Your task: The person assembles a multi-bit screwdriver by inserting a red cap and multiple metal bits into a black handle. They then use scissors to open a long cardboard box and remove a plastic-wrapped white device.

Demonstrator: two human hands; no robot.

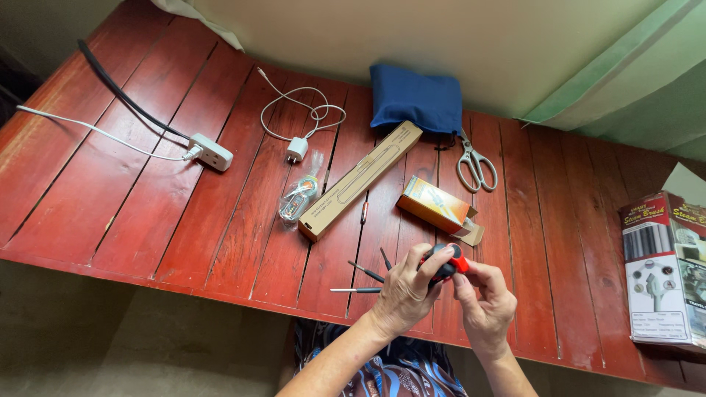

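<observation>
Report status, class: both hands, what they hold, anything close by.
Left hand and right hand both gripping the red-and-black screwdriver handle. Loose bits beside left hand. Orange box just beyond, not touching.

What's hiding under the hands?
Three thin screwdriver bits lie on the red table beside and partly under the left hand. Their ends beneath it are covered.

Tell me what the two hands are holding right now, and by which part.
Both hands grip a black-and-red plastic screwdriver handle: left hand wraps its black end, right hand pinches the red end.
</observation>
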